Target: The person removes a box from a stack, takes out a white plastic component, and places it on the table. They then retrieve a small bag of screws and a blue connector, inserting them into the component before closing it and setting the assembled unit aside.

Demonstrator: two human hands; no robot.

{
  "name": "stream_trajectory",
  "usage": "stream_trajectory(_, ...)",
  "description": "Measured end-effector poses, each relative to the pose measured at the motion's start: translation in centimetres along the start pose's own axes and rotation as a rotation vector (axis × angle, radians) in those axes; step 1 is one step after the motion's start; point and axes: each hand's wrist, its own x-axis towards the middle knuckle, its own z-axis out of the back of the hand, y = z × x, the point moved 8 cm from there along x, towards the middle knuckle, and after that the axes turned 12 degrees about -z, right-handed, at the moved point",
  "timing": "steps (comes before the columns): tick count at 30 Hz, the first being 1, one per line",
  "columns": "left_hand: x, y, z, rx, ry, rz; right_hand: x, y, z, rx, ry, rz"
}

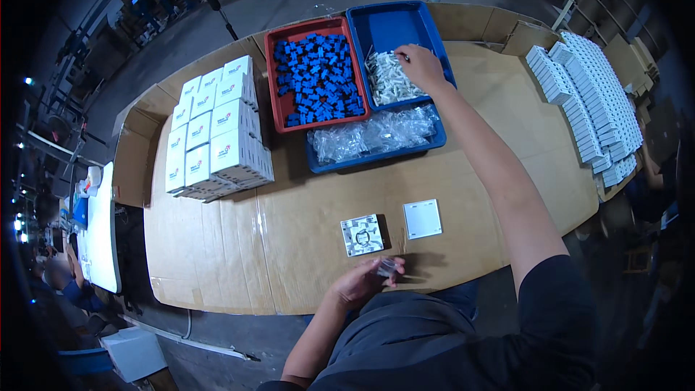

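Spillage is threatening where the right hand (420, 67) is dipping its fingers into small white plastic pieces (389, 82), heaped inside a blue rectangular tray (384, 26): careless pinching could be flicking neighbours out. Whether those fingertips are gripping one, I cannot tell. The left hand (360, 281) is curling around a crumpled clear plastic packet (389, 268) above the near edge of the brown cardboard-covered table (304, 261); a loosening hold could be letting it slip beside the square white-and-grey patterned piece (362, 235).
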Motion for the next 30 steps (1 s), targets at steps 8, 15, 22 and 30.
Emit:
stream_trajectory(8, 0.1, 0.9, 0.9, -0.023, -0.132, 0.164, 5.1, 3.5, -6.6, -0.277, 0.075, 0.225)
stream_trajectory(15, 0.7, 1.5, 0.9, -0.094, -0.031, 0.161, 5.8, 1.9, -7.0, -0.316, 0.041, 0.354)
stream_trajectory(22, 1.2, 0.8, 0.7, -0.043, -0.051, 0.135, 3.2, 0.8, -0.2, -0.211, -0.261, 0.226)
stream_trajectory(30, 1.0, 1.2, 1.0, -0.025, 0.04, 0.143, -16.1, 3.6, 6.9, 1.571, 0.527, -0.379)
